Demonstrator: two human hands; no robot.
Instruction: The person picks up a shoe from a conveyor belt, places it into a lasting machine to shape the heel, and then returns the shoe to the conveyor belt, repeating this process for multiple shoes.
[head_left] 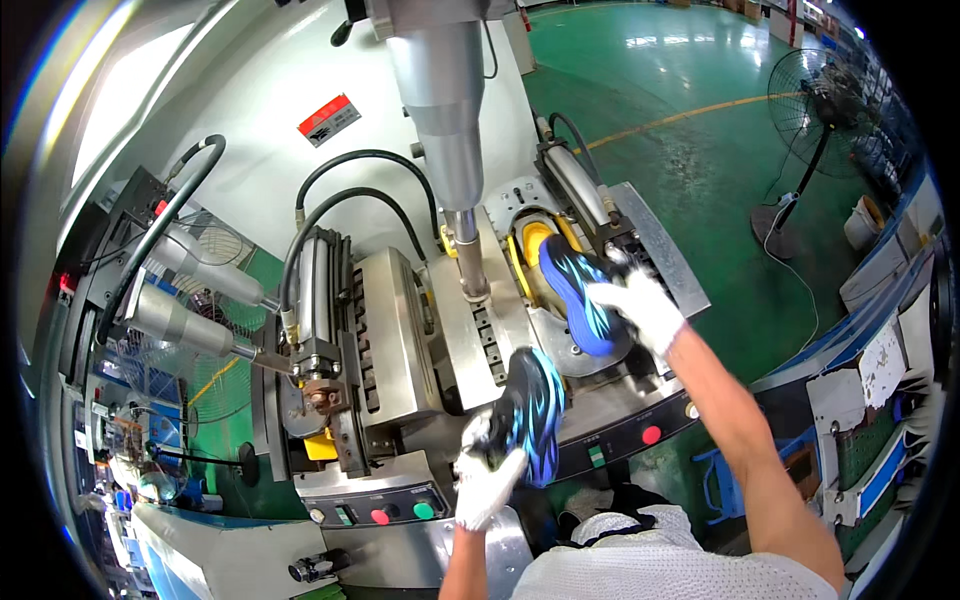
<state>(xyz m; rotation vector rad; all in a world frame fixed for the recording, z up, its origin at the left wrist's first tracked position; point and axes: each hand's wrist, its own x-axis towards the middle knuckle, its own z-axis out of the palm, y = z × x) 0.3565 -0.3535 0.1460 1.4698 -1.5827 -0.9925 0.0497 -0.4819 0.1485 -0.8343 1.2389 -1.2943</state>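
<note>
My left hand (488, 482), in a white glove, grips a black sneaker with cyan and purple-blue streaks (535, 405) in front of the press machine. The matching sneaker (578, 290) is under my right hand (640, 308), also gloved, with the fingers wrapped over its side and the blue sole partly showing. This second shoe lies tilted over the machine's right station, its far end at the yellow pads (537, 243). The fingertips of both hands are partly hidden behind the shoes.
A vertical metal cylinder (440, 110) comes down between the two stations. The left station (390, 335) has steel blocks and black hoses. Push buttons (652, 435) line the front panels. A standing fan (822, 100) is on the green floor at the right, near a worktable.
</note>
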